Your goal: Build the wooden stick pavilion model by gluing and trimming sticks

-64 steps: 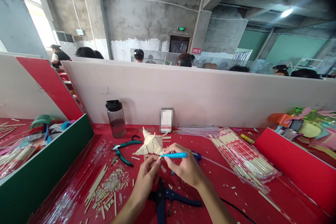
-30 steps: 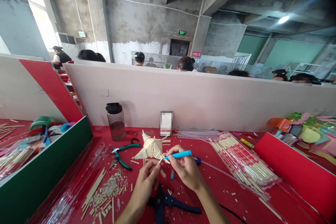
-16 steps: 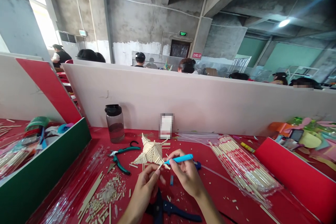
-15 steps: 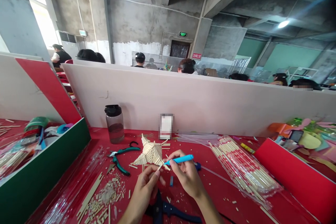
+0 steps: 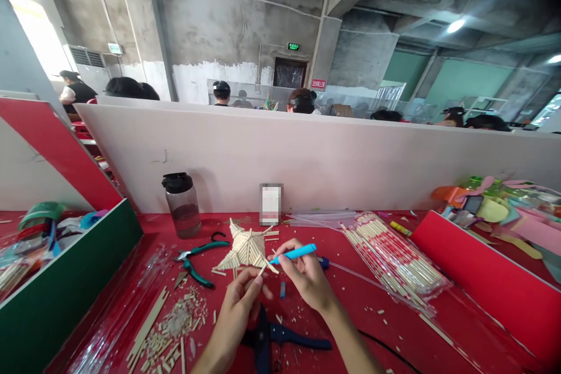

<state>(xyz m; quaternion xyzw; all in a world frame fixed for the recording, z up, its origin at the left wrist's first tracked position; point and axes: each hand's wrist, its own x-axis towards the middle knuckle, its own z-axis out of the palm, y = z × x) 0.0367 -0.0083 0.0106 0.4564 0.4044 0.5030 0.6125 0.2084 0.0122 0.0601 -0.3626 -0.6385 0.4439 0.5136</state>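
Tilted higher at its back end than a couple of seconds before, the blue marker (image 5: 298, 252) sat pinched in the person's right hand (image 5: 309, 280), its tip close to a short stick (image 5: 262, 271). The left hand (image 5: 236, 301) gripped that stick between thumb and fingers; whether tip and wood touched, I couldn't tell. Just beyond both hands lay the star of pale sticks (image 5: 249, 247), on the red table (image 5: 350, 283), its near point by the marker's tip. Teal-handled pliers (image 5: 198, 276) rested left of the star, a small blue cap (image 5: 283, 290) lay near the right hand, and a navy cutter (image 5: 300, 337) spread out below the hands.
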